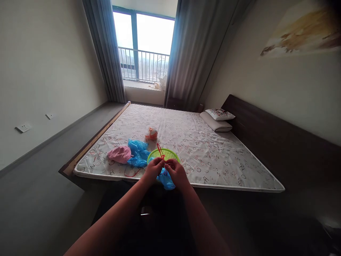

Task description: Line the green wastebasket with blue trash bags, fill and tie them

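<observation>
Left hand point(154, 169) and right hand point(177, 173): fingertips pinching red cord point(160, 150), loop upward, in view against green basket point(173, 153). Blue plastic bag point(167, 183) directly below hands. Pink cloth item point(119, 155) on mattress point(207, 156), left of basket.

The window point(155, 33) glares white above a dim, shadowed foreground.

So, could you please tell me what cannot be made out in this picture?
All in the head view:
Thin red cord: the left hand and right hand cover its pinched part.
Round lime-green plastic basket: both hands hide part of its near side.
Crumpled orange-and-white item: too small to identify.
Brown-and-cream painting: cut off by the right edge.
</observation>
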`<state>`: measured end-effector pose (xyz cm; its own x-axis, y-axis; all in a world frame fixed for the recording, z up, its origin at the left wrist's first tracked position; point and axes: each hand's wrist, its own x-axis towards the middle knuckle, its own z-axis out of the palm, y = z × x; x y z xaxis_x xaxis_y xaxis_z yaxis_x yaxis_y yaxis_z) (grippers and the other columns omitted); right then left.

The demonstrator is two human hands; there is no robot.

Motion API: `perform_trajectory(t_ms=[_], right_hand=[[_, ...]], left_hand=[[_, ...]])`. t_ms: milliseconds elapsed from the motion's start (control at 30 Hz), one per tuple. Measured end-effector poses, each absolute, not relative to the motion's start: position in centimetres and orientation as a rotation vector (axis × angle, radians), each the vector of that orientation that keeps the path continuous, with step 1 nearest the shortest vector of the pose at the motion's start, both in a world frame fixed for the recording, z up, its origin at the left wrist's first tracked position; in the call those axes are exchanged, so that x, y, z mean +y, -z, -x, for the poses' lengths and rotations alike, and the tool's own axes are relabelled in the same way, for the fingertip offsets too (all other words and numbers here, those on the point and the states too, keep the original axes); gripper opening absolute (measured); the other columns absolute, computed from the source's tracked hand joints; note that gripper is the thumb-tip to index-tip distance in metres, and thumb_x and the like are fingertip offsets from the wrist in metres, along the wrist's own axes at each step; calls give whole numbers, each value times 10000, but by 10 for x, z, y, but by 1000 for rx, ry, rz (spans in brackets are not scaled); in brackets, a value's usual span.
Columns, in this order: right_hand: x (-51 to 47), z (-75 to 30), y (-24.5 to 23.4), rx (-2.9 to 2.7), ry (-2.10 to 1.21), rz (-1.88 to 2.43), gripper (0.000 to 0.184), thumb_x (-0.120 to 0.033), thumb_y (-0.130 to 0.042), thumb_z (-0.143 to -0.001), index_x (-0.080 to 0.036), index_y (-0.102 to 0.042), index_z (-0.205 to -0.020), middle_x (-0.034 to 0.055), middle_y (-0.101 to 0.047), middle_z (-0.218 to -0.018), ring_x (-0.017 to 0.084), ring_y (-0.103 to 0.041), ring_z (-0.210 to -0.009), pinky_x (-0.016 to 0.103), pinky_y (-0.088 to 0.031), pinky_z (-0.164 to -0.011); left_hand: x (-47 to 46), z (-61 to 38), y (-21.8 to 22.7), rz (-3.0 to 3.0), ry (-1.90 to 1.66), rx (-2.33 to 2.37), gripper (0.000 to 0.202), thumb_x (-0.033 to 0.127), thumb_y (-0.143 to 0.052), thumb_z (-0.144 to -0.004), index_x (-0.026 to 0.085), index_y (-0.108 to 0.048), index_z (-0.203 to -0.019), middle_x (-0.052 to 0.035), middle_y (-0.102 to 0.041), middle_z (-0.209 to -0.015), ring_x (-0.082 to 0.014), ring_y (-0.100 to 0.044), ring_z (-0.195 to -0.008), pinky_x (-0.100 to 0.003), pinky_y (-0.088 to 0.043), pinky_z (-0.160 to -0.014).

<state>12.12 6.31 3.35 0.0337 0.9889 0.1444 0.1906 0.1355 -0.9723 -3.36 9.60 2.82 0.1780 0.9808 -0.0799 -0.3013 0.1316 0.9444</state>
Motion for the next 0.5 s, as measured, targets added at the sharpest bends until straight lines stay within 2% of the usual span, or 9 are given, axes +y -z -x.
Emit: perform_trajectory(t_ms=[100, 200, 300, 433, 500], right_hand=[[60, -111, -30, -1331, -1116, 1214, 348, -531, -772, -881, -226, -718, -1040, 78, -799, -990, 268, -767, -949, 407, -580, -876], [58, -108, -25, -1277, -1103, 1227, 347, -548, -782, -872, -220, -724, -967, 50, -771, -862, 234, -730, -811, 376, -558, -789], [59, -107, -22, -1196, -1082, 1223, 325, -535, -789, -846, -222, -728, -910, 41, -760, -828, 217, -704, -754, 358, -548, -743], [61, -106, -16, -1135, -1051, 1230, 312, -526, -773, -824, -225, -749, -906, 52, -772, -848, 225, -707, -763, 367, -557, -748], [62, -106, -10, -1193, -990, 1268, 325, -542, -765, -840, -225, -778, -910, 64, -773, -887, 223, -697, -775, 373, -554, -762]], left_hand=[[98, 34, -23, -1002, -1153, 906, 595, 665, -922, -623, 168, -657, -816, 57, -564, -624, -64, -426, -502, -222, -294, -477], [100, 37, -15, -1048, -1116, 918, 589, 680, -890, -675, 158, -688, -857, 51, -568, -608, -74, -437, -487, -222, -304, -465], [100, 39, -9, -1043, -1082, 911, 635, 736, -840, -721, 155, -704, -937, 57, -558, -588, -88, -433, -450, -239, -361, -448], [98, 40, -6, -1100, -976, 934, 674, 836, -760, -740, 173, -644, -758, 61, -475, -508, -95, -409, -429, -257, -387, -448], [98, 41, -6, -1160, -947, 969, 681, 821, -798, -701, 153, -682, -771, 59, -476, -510, -91, -411, -454, -244, -350, -463]])
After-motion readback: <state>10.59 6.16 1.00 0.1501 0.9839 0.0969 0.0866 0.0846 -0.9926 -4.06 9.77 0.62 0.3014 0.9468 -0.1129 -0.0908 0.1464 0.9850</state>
